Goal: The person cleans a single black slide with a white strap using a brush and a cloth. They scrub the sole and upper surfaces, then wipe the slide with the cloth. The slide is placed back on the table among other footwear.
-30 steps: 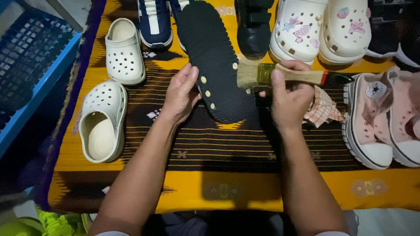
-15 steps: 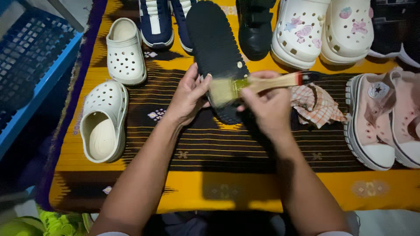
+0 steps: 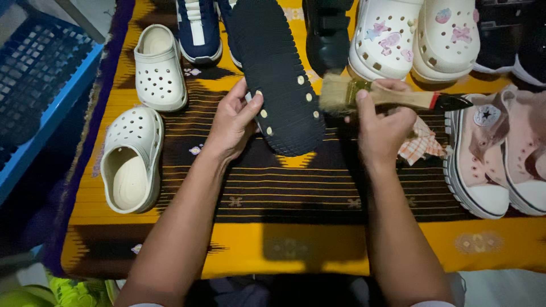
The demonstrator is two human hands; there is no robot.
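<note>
- Standing at the person's shoulder, I see two bare forearms reach out over a counter [image 3: 318, 256] draped in a woven cloth of yellow, orange and dark stripes.
- The left hand [image 3: 230, 122] steadies a black shoe sole [image 3: 276, 74] turned tread-up; its grip is narrow, thumb laid on the sole's near left edge beside a row of pale round studs, fingers tucked at or under the rim.
- The sole lies at the middle of the cloth, its rounded near end between the two hands, its length running away towards the far row of shoes.
- The right hand [image 3: 381, 128] has its grip wrapped around a wooden-handled paintbrush [image 3: 387, 98], held crosswise; the pale bristles point left and sit just beside the sole's right edge, and I cannot tell whether they touch it.
- Under that hand lies a crumpled checked rag [image 3: 420, 145].
- At the near left a cream clog [image 3: 131, 162] rests on its side, opening towards me; a second cream clog [image 3: 159, 68] stands upright beyond it.
- At the right sit a pair of pink canvas sneakers [image 3: 495, 153] with white toe caps.
- Farther off stand a navy sneaker [image 3: 199, 28], a black strapped shoe [image 3: 327, 34] and two white clogs [image 3: 415, 37] with pastel charms.
- A blue plastic crate [image 3: 40, 85] sits off the left edge.
</note>
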